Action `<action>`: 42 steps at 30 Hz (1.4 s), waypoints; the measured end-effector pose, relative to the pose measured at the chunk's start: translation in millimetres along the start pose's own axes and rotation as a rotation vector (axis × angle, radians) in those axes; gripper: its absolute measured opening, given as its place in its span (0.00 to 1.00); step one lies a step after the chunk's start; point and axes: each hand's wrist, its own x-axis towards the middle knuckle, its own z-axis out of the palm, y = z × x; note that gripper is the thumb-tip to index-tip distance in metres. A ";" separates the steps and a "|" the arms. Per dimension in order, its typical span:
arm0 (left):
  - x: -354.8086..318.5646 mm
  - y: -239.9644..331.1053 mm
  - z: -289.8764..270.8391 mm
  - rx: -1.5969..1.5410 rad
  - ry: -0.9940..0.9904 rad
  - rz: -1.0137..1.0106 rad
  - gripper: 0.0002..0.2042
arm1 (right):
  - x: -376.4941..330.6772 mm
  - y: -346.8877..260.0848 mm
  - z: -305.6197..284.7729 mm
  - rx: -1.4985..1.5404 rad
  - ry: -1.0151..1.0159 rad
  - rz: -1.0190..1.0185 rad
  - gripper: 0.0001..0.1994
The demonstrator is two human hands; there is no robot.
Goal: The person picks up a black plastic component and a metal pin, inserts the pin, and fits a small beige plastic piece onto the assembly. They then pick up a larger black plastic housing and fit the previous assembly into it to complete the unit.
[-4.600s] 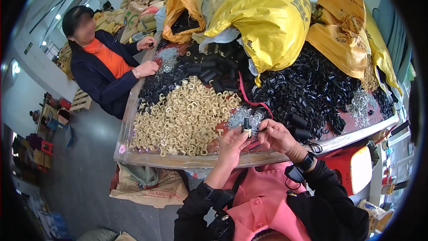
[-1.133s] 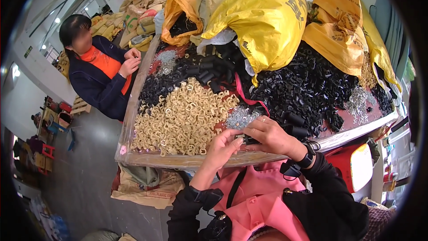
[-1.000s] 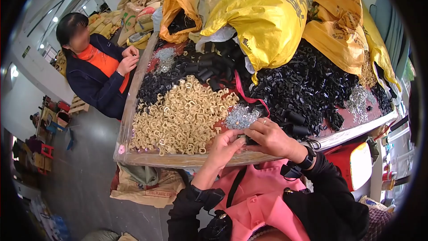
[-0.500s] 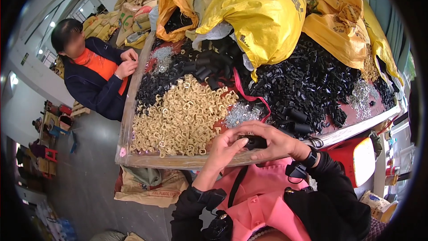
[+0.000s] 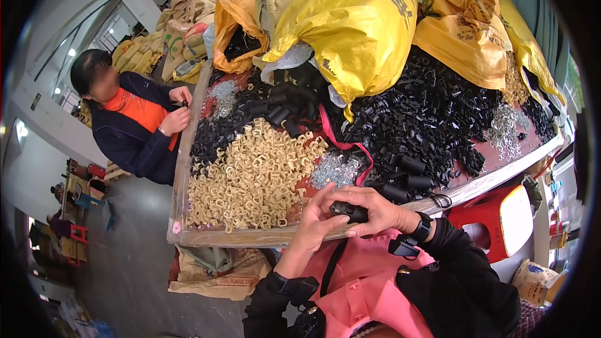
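My left hand [image 5: 315, 225] and my right hand [image 5: 375, 210] meet at the near edge of the table, both gripping one small black plastic part [image 5: 349, 211]. Just beyond them lie a small heap of silvery metal clips [image 5: 335, 170] and a row of black cylindrical parts [image 5: 407, 183]. A big pile of cream ring-shaped plastic pieces [image 5: 250, 175] spreads out to the left of my hands.
A wide mound of black plastic parts [image 5: 432, 119] covers the table's [image 5: 206, 235] right half under yellow sacks [image 5: 350, 25]. Another person [image 5: 134, 125] in a dark jacket works at the far left edge. A red stool [image 5: 501, 222] stands at my right.
My hands have drawn together from the silvery clips toward my body and closed on the black part. The person at the left has kept both hands at the table edge.
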 end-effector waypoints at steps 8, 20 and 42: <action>-9.8 4.2 4.1 -0.069 0.012 0.071 0.35 | 7.2 -8.8 16.8 -0.132 0.203 -0.155 0.31; 7.4 -3.5 23.6 -0.098 0.128 0.028 0.29 | -6.0 0.7 0.9 -0.051 0.174 -0.010 0.28; 63.0 -77.4 17.7 0.995 -0.020 0.230 0.24 | -103.7 27.6 -43.1 -1.100 0.216 0.581 0.39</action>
